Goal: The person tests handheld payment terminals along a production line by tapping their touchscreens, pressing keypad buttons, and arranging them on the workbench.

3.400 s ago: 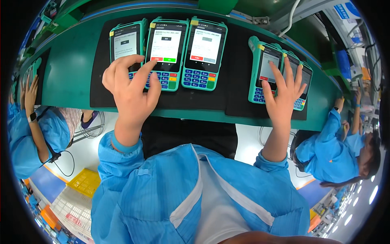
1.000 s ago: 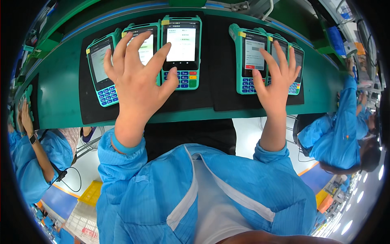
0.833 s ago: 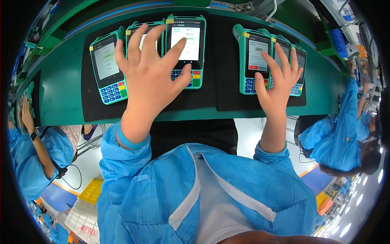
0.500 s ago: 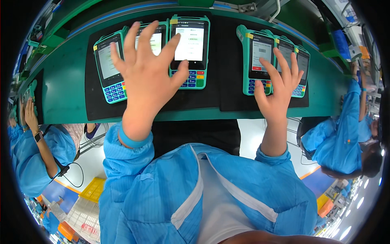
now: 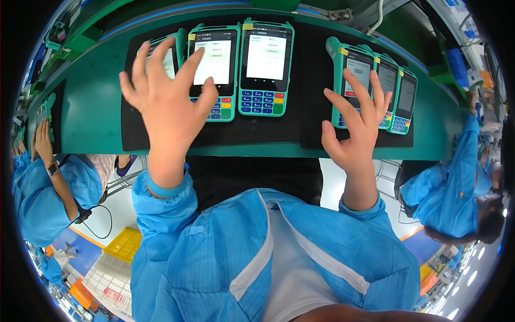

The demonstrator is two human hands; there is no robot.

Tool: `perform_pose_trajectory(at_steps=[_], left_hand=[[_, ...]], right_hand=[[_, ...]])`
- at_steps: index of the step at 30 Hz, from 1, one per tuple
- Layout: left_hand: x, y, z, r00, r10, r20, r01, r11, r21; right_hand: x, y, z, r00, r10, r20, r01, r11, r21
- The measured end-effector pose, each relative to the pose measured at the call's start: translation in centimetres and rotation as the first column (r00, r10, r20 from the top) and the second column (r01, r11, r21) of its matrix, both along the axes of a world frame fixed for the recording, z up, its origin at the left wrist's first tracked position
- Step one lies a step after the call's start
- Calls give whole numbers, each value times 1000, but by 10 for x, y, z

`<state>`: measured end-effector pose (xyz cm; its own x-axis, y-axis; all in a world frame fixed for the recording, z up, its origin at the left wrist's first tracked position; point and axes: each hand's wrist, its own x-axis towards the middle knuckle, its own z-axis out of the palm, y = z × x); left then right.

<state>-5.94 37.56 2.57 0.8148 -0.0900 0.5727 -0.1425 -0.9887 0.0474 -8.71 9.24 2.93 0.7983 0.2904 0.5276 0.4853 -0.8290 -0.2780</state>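
Note:
My left hand point(image 5: 166, 102) hovers with spread fingers over the left group of teal card payment terminals. Its index fingertip is at the lit screen of the middle terminal point(image 5: 219, 61); whether it touches cannot be told. Much of the leftmost terminal point(image 5: 170, 61) is hidden behind this hand. The third terminal point(image 5: 266, 56) stands uncovered beside them, its screen showing a white list above a keypad. My right hand point(image 5: 358, 118), also open, is raised before another group: a near terminal point(image 5: 338, 80), one behind it point(image 5: 387, 80), and a rightmost one point(image 5: 406, 96). Neither hand holds anything.
The terminals lie on black mats point(image 5: 257, 134) on a green bench point(image 5: 91, 107). People in blue work at the left point(image 5: 70, 188) and right point(image 5: 442, 182). A yellow crate point(image 5: 123, 244) is at the lower left. A white cable point(image 5: 378, 21) hangs at the back.
My left hand has moved left, from the third terminal's screen to the middle one. My right hand has shifted slightly left and down, away from the near terminal's screen. The whole view has shifted a little.

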Motion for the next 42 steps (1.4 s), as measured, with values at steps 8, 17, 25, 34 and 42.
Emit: perform_pose_trajectory(at_steps=[8,17,25,34,42], left_hand=[[-3,37,-6,990,139,17,-139,990,22],[-6,63,-12,990,141,33,-138,988,-74],[-30,97,-15,895,338,-291,-430,827,-361],[-54,102,-17,902,259,-345,-353,903,-246],[-45,99,-24,908,289,-303,-290,956,41]], right_hand=[[4,4,-4,999,31,8,-31,999,26],[15,23,-2,994,58,-95,-53,997,59],[40,55,-13,975,95,-202,-76,992,97],[43,60,-13,982,52,-182,-45,998,45],[23,56,-9,904,141,-403,-75,982,175]])
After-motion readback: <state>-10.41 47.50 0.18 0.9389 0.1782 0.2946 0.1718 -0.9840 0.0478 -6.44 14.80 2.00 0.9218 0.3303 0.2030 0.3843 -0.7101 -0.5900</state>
